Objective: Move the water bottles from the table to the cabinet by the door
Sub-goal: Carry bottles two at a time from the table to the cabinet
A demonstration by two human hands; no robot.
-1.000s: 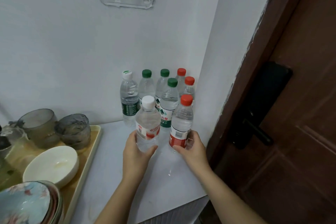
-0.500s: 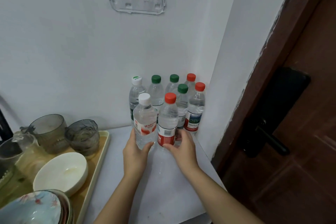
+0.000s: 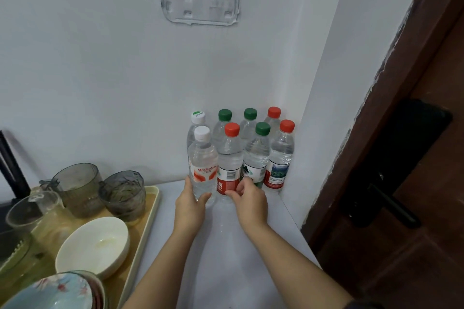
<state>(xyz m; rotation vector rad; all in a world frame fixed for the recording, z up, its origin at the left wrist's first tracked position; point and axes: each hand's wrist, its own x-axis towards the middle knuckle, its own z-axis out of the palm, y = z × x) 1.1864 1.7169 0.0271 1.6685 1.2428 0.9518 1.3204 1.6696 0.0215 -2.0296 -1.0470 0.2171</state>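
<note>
left hand grasps the white-capped bottle, right hand the red-capped bottle, between tray edge and side wall.

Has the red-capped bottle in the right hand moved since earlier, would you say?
Yes: the red-capped bottle went back toward the wall, beside the front green-capped bottle.
</note>
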